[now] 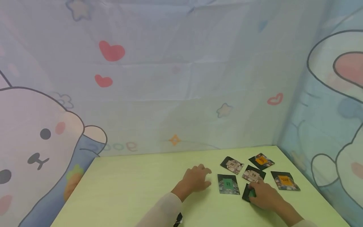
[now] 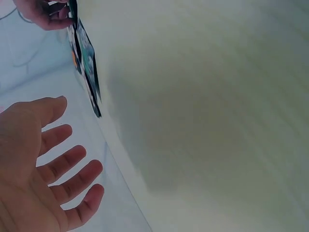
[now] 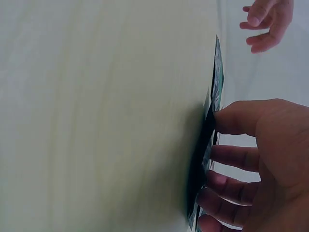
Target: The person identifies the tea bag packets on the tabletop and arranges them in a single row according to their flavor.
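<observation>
My right hand (image 1: 263, 194) holds a flat, dark square packet with a green label (image 1: 246, 193), low over the pale table. In the right wrist view, the thumb and fingertips of the hand (image 3: 275, 154) meet that packet (image 3: 207, 130) along its face and edge. To its left lies another green-labelled packet (image 1: 228, 184) flat on the table. My left hand (image 1: 195, 178) hovers just left of that one, fingers loosely spread and holding nothing. The left wrist view shows this hand (image 2: 43, 159) with its palm bare.
Behind the green ones lie two beige-labelled packets, one farther left (image 1: 232, 165) and one nearer (image 1: 253, 173). Two orange-labelled packets lie at the right, one at the back (image 1: 261, 161) and one nearer (image 1: 285, 180). A printed cloth (image 1: 170, 78) hangs behind the table (image 1: 127, 189).
</observation>
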A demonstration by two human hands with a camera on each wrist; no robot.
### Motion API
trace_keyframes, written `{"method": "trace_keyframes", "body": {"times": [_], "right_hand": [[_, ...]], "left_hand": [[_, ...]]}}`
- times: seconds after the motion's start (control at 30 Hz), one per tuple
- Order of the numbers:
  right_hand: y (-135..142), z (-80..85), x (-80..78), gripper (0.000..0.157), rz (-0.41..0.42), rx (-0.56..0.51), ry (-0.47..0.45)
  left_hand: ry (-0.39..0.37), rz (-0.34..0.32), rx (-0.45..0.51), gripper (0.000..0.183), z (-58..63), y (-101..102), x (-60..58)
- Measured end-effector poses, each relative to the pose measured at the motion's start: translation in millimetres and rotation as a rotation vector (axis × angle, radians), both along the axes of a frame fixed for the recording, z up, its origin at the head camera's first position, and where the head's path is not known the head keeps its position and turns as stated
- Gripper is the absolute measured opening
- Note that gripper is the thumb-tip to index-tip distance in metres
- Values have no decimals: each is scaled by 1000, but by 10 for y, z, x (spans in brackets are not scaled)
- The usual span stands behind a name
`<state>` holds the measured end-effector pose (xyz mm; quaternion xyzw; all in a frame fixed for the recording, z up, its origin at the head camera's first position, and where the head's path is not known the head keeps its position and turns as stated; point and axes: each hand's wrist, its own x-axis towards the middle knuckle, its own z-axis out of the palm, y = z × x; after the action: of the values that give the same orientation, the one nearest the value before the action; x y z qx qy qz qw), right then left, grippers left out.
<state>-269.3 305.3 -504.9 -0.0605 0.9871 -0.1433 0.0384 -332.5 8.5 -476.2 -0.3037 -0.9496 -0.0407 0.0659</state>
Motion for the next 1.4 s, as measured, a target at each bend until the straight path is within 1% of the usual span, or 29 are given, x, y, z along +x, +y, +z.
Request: {"method": "trace_keyframes", "body": {"times": [0.07, 0.33, 0.5, 0.6, 0.7, 0.8, 0.9, 1.07, 1.3, 1.4], "right_hand": [[-3, -17, 14, 39, -4, -2, -1], [-11, -36, 19, 39, -25, 17, 14], [-3, -40, 22, 39, -28, 9, 25], [-2, -61, 25, 37, -30, 3, 27], [-9, -79, 20, 36, -34, 18, 26], [-20, -63, 21, 37, -43, 38, 31], [-14, -36, 31, 39, -49, 50, 34], [-31, -19, 48, 37, -64, 57, 23], [-37, 22, 55, 35, -97, 73, 19], [-42, 15, 60, 36, -102, 76, 14]], "left_hand": [[-4, -10, -11, 38, -25, 83, 4], [-26, -48, -31, 38, -27, 395, -7], [-56, -66, -29, 39, -78, 612, -22], [-62, -65, -49, 40, -108, 729, -22], [-76, -58, -56, 39, -138, 818, -25], [-84, -52, -63, 37, -166, 899, -38], [-79, -55, -87, 34, -190, 973, -48], [-84, -37, -143, 32, -200, 1007, -43], [-95, -2, -173, 32, -137, 1074, -4], [-113, 18, -187, 32, -131, 1083, 11]]}}
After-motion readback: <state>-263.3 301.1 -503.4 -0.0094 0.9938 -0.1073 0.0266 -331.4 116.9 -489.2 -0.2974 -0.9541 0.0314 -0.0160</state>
